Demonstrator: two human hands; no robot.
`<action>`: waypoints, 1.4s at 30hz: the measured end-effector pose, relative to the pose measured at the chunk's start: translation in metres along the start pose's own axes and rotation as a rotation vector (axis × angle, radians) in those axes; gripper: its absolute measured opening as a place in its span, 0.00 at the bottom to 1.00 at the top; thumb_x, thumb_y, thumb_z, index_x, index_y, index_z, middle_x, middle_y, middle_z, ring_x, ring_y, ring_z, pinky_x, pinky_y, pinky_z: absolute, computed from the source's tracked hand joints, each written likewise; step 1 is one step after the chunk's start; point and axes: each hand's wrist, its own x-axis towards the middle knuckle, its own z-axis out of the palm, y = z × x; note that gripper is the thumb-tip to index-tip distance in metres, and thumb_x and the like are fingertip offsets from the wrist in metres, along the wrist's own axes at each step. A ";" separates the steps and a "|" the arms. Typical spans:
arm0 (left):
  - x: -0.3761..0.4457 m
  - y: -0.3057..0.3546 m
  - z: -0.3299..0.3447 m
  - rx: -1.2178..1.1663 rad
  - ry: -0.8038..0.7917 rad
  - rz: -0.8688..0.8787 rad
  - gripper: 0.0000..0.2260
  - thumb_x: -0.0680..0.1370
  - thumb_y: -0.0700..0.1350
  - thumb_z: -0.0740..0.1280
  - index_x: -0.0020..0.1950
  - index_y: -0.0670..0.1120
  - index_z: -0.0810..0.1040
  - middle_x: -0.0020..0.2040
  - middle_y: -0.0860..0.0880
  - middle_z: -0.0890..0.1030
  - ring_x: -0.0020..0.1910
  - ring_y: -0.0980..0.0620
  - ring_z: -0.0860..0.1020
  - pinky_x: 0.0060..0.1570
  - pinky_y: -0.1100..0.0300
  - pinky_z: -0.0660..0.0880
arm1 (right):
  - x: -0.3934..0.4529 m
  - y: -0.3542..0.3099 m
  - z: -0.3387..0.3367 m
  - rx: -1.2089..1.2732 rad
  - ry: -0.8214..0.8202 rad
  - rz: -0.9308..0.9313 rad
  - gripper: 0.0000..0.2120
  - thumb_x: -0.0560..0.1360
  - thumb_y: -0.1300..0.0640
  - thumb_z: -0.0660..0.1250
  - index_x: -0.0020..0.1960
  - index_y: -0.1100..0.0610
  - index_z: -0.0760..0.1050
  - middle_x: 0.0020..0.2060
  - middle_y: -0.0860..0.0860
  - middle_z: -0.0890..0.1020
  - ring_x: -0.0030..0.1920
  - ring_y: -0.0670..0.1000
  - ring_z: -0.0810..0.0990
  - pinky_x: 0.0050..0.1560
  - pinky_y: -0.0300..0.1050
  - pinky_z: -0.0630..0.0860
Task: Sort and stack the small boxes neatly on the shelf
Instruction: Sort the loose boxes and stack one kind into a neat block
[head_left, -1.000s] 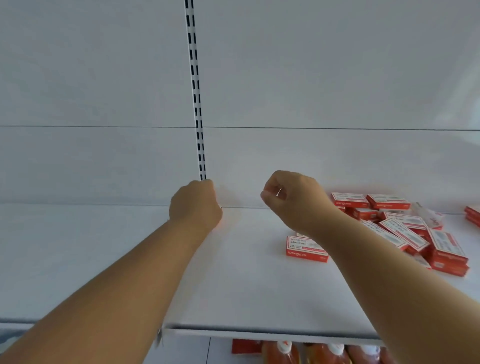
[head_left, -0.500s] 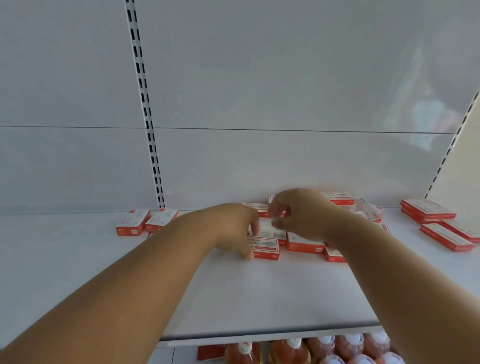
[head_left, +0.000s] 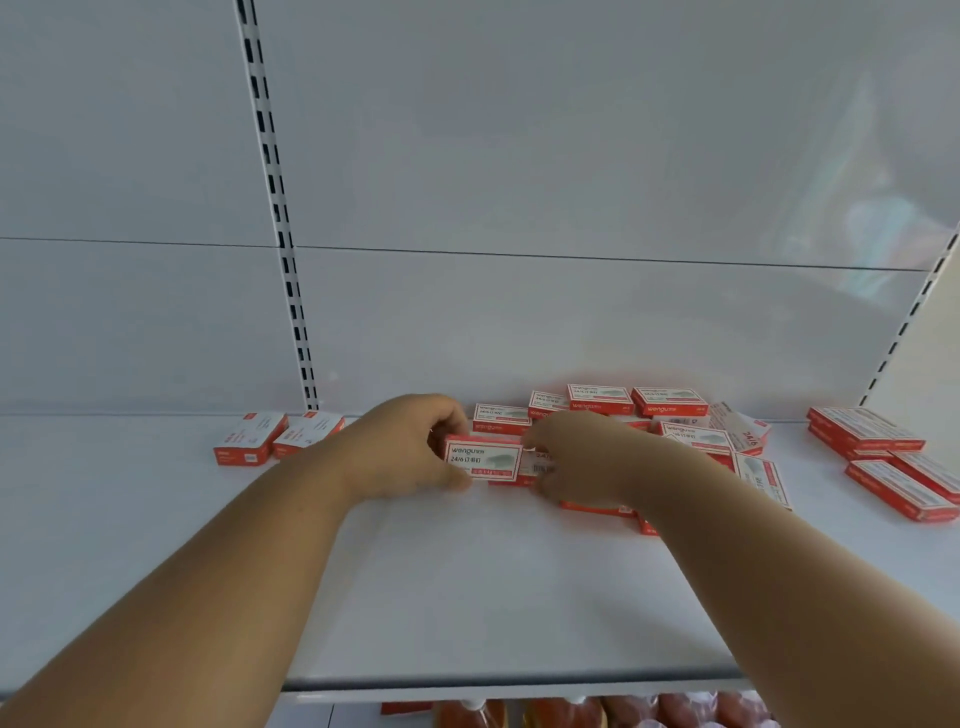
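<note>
Several small red-and-white boxes lie in a loose heap (head_left: 670, 415) at the back of the white shelf (head_left: 467, 597). My left hand (head_left: 400, 447) grips one of these boxes (head_left: 483, 460) by its left end, lifted with its label facing me. My right hand (head_left: 582, 457) is curled over another box (head_left: 540, 465) just right of it, fingers at that box's edge. Two boxes (head_left: 275, 436) sit side by side at the back left.
Flatter red boxes (head_left: 893, 467) lie scattered at the far right near the side panel. A slotted upright (head_left: 280, 218) runs down the back wall. Orange bottles (head_left: 571, 714) stand on the shelf below the front edge.
My view swung right, from the two boxes at the left to the heap. Both hands moved to the heap; my left hand picked up a box and my right hand closed over its neighbour.
</note>
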 end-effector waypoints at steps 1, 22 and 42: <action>-0.001 -0.002 -0.002 -0.054 0.039 -0.005 0.15 0.66 0.40 0.80 0.43 0.53 0.78 0.40 0.55 0.85 0.37 0.56 0.81 0.39 0.58 0.77 | 0.003 -0.002 0.002 -0.006 0.020 0.004 0.21 0.74 0.50 0.66 0.66 0.53 0.74 0.60 0.51 0.78 0.59 0.56 0.77 0.57 0.47 0.75; 0.011 0.007 0.006 -1.307 0.327 -0.125 0.10 0.79 0.41 0.63 0.55 0.41 0.81 0.34 0.47 0.77 0.28 0.54 0.71 0.25 0.63 0.70 | 0.023 -0.031 0.001 2.148 0.168 -0.009 0.24 0.82 0.47 0.51 0.56 0.63 0.79 0.37 0.58 0.78 0.33 0.53 0.75 0.36 0.46 0.68; 0.003 0.023 0.014 -1.031 0.302 -0.045 0.07 0.76 0.36 0.70 0.52 0.44 0.80 0.48 0.44 0.86 0.44 0.47 0.84 0.37 0.59 0.75 | -0.001 -0.019 -0.003 2.018 0.513 -0.059 0.13 0.72 0.66 0.66 0.56 0.65 0.79 0.44 0.60 0.85 0.42 0.56 0.84 0.40 0.51 0.83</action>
